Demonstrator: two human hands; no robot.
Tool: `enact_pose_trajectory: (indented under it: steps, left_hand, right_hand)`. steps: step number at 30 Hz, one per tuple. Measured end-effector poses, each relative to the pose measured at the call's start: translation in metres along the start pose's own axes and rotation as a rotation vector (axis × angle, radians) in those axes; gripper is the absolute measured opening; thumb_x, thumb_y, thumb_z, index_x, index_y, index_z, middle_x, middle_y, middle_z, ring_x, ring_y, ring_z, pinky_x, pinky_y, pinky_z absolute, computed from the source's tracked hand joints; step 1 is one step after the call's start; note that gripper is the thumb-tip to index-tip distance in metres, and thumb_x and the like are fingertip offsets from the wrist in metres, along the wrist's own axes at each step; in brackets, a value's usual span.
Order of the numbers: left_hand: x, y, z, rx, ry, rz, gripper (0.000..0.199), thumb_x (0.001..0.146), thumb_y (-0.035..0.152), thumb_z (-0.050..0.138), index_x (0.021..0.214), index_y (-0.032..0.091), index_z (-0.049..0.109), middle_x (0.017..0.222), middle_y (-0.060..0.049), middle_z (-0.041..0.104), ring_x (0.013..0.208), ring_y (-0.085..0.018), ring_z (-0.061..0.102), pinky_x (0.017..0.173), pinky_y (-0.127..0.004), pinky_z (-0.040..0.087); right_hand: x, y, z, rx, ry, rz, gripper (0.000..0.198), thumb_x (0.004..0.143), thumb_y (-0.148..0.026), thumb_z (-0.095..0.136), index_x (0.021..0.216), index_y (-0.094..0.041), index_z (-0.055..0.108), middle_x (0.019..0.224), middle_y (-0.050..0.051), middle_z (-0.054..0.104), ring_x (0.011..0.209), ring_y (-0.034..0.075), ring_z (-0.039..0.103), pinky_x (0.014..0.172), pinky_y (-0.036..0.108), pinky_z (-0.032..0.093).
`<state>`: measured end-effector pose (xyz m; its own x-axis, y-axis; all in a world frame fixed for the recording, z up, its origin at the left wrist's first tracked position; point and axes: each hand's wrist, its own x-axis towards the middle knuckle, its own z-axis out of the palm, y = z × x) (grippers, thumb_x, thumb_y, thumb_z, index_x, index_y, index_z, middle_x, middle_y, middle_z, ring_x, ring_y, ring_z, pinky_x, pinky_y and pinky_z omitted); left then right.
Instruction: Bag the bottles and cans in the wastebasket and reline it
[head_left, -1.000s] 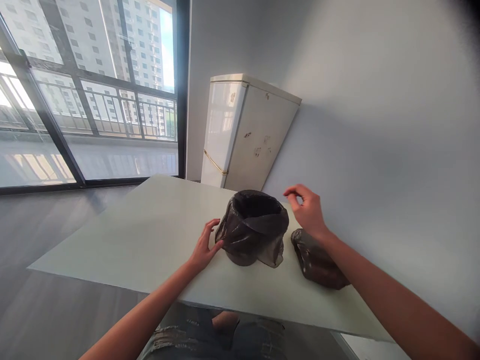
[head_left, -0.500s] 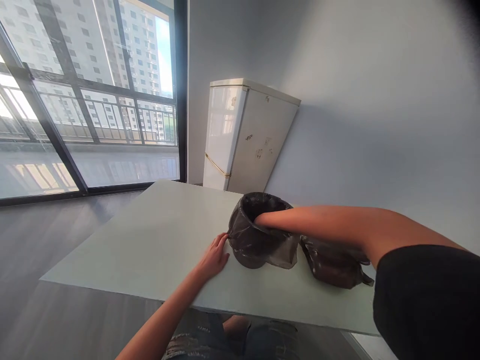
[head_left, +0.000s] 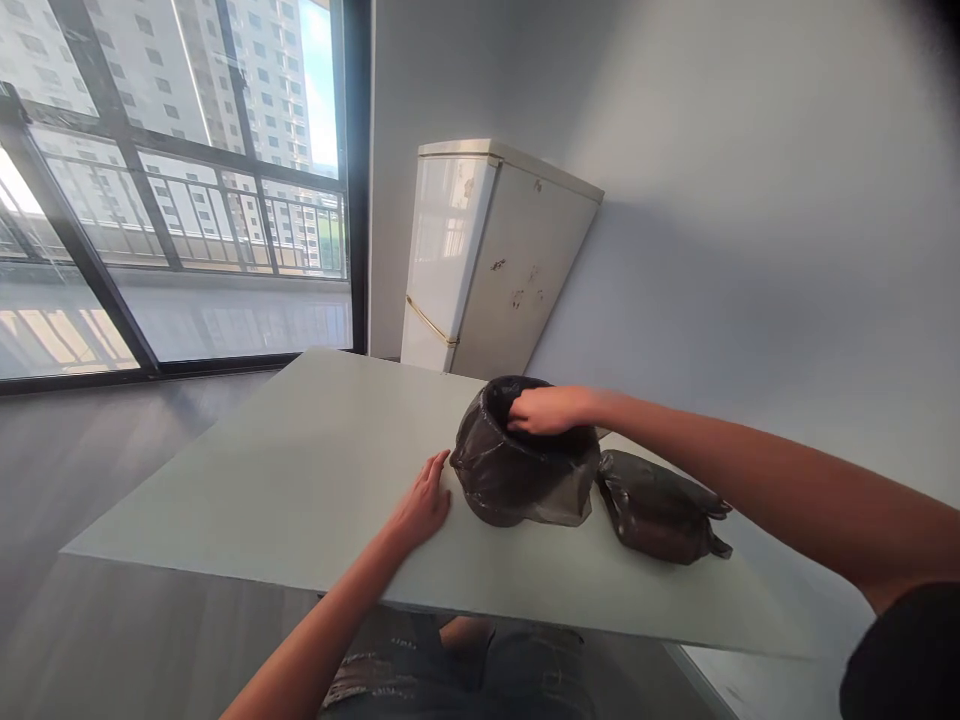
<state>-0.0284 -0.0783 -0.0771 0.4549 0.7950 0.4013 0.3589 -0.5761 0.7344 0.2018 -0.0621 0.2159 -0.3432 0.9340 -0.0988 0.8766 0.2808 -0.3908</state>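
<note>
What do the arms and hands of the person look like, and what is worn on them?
Both forearms are bare. The left hand and the right hand wear no gloves, and no rings or watch can be seen. A black sleeve covers the right upper arm at the frame corner.

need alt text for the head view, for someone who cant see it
A person's right hand reaches into the mouth of a small bin lined with a dark bag on a white table, while the left hand rests flat beside it. A tied dark bag lies to the right; a fridge stands behind.
</note>
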Motion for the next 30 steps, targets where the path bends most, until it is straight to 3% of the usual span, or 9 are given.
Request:
enact_pose_trajectory:
  steps: [3, 4, 6, 9, 11, 14, 17, 22, 30]
  left_hand:
    - [0.0, 0.0, -0.001, -0.02, 0.016, -0.026, 0.068, 0.097, 0.016, 0.049, 0.161, 0.021, 0.027, 0.157, -0.02, 0.044, 0.139, -0.029, 0.057, 0.12, -0.053, 0.045]
    - [0.0, 0.0, -0.001, -0.026, 0.022, -0.025, 0.065, 0.097, 0.017, 0.048, 0.159, 0.021, 0.029, 0.155, -0.02, 0.045, 0.136, -0.029, 0.059, 0.118, -0.052, 0.047]
    - [0.0, 0.0, -0.001, -0.029, 0.036, -0.018, 0.061, 0.098, 0.017, 0.048, 0.156, 0.021, 0.032, 0.152, -0.02, 0.047, 0.131, -0.028, 0.062, 0.115, -0.051, 0.049]
    - [0.001, -0.001, -0.001, -0.009, 0.049, -0.002, 0.057, 0.097, 0.017, 0.048, 0.153, 0.02, 0.035, 0.15, -0.019, 0.048, 0.131, -0.028, 0.062, 0.115, -0.052, 0.048]
    - [0.001, -0.002, -0.001, 0.002, 0.053, 0.006, 0.056, 0.097, 0.017, 0.048, 0.151, 0.02, 0.036, 0.149, -0.019, 0.049, 0.129, -0.028, 0.062, 0.115, -0.051, 0.049]
    - [0.002, -0.004, -0.001, 0.02, 0.059, 0.008, 0.055, 0.095, 0.017, 0.049, 0.149, 0.02, 0.038, 0.148, -0.019, 0.049, 0.123, -0.027, 0.066, 0.11, -0.049, 0.052]
    - [0.002, -0.007, 0.0, 0.057, 0.056, 0.014, 0.055, 0.092, 0.014, 0.049, 0.146, 0.019, 0.04, 0.145, -0.019, 0.051, 0.118, -0.026, 0.068, 0.106, -0.049, 0.055]
    - [0.002, -0.012, 0.002, 0.106, 0.029, 0.029, 0.053, 0.09, 0.011, 0.047, 0.143, 0.019, 0.041, 0.143, -0.018, 0.051, 0.117, -0.026, 0.068, 0.104, -0.048, 0.056]
    - [0.004, -0.015, 0.004, 0.15, 0.05, 0.021, 0.047, 0.09, 0.009, 0.044, 0.135, 0.018, 0.044, 0.136, -0.017, 0.052, 0.111, -0.025, 0.069, 0.1, -0.049, 0.057]
  right_hand:
    - [-0.045, -0.008, -0.019, -0.038, -0.029, -0.068, 0.054, 0.102, -0.063, 0.047, 0.076, -0.022, 0.069, 0.077, 0.004, 0.071, 0.067, 0.017, 0.058, 0.068, 0.032, 0.044]
    - [-0.063, -0.009, -0.018, -0.051, -0.014, -0.089, 0.052, 0.104, -0.063, 0.045, 0.085, -0.022, 0.07, 0.086, 0.005, 0.073, 0.073, 0.019, 0.06, 0.069, 0.032, 0.044]
    - [-0.097, -0.005, -0.004, -0.129, -0.003, -0.142, 0.038, 0.097, -0.06, 0.064, 0.106, -0.024, 0.072, 0.102, 0.007, 0.074, 0.087, 0.024, 0.064, 0.075, 0.034, 0.046]
    - [-0.125, 0.012, 0.031, -0.295, 0.051, -0.202, 0.035, 0.096, -0.027, 0.067, 0.13, -0.022, 0.064, 0.111, 0.011, 0.072, 0.095, 0.027, 0.063, 0.083, 0.037, 0.046]
    - [-0.124, 0.03, 0.048, -0.392, 0.092, -0.219, 0.038, 0.091, -0.004, 0.053, 0.125, -0.019, 0.063, 0.106, 0.011, 0.071, 0.093, 0.026, 0.061, 0.083, 0.037, 0.044]
    - [-0.105, 0.058, 0.049, -0.464, 0.131, -0.22, 0.043, 0.08, 0.008, 0.048, 0.111, -0.018, 0.062, 0.101, 0.009, 0.069, 0.093, 0.024, 0.061, 0.081, 0.033, 0.041]
    - [-0.081, 0.091, 0.027, -0.443, 0.167, -0.169, 0.035, 0.083, 0.006, 0.051, 0.105, -0.019, 0.061, 0.104, 0.009, 0.07, 0.094, 0.023, 0.063, 0.079, 0.031, 0.039]
    - [-0.053, 0.156, -0.011, -0.43, 0.181, 0.075, 0.018, 0.09, -0.007, 0.064, 0.102, -0.02, 0.061, 0.11, 0.009, 0.072, 0.097, 0.025, 0.066, 0.07, 0.03, 0.034]
    - [-0.07, 0.242, -0.041, -0.431, 0.238, 0.267, 0.028, 0.086, -0.004, 0.067, 0.11, -0.018, 0.065, 0.106, 0.012, 0.075, 0.09, 0.026, 0.068, 0.07, 0.03, 0.037]
